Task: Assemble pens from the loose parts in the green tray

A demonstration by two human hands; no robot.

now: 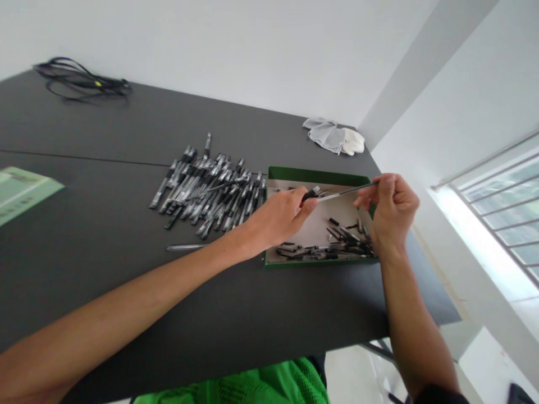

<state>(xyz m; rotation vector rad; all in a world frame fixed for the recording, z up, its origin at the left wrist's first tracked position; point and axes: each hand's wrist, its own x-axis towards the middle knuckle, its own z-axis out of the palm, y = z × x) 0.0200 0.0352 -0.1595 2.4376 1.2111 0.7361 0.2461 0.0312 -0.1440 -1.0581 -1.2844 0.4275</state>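
Observation:
My left hand point(281, 216) pinches the black grip end of a pen point(337, 193) above a green box point(314, 175). My right hand point(389, 206) pinches the thin clear far end of the same pen. The pen is held level between both hands over the box. Several black pen parts point(337, 244) lie on the white floor of the box, mostly along its near side. A pile of several black-and-clear pens point(210, 193) lies on the dark table point(126, 280) just left of the box.
A single clear pen barrel point(185, 247) lies alone near my left forearm. White cloth gloves point(334, 137) sit at the table's far corner. Black cables point(82, 81) are coiled at the far left. A green booklet point(21, 191) lies at the left edge. The table edge is close to me.

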